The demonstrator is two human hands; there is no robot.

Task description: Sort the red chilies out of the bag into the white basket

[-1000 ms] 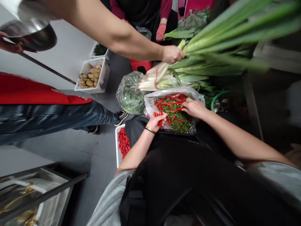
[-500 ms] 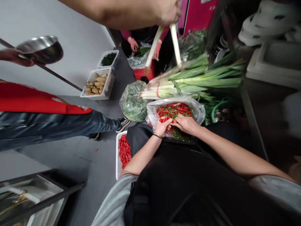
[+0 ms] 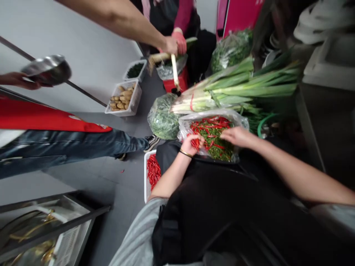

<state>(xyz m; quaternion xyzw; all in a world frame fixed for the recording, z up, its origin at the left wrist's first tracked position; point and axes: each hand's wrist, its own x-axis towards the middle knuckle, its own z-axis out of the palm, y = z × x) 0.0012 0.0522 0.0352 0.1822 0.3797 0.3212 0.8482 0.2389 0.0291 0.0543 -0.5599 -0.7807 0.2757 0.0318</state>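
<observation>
A clear plastic bag (image 3: 184, 123) of red chillies and green stems rests on my lap. My left hand (image 3: 191, 143) is closed on a small bunch of red chillies (image 3: 195, 143) at the bag's near left edge. Inside the bag, my right hand (image 3: 237, 136) lies on the chilli pile with its fingers curled; what they hold is hidden. A white basket (image 3: 146, 176) of plucked red chillies (image 3: 153, 171) sits on the floor by my left knee.
A bundle of leeks (image 3: 235, 88) lies beyond the bag, next to a bag of greens (image 3: 162, 120). A standing person's arm (image 3: 122, 22) hands leeks to a seated person in pink gloves (image 3: 181, 40). A white ginger basket (image 3: 124, 99) and a jeans-clad leg (image 3: 69, 146) are to the left.
My right hand moved away from my left hand, rightward onto the chilli pile. The standing person's hand carried two leeks down to the seated person. The view shifted slightly.
</observation>
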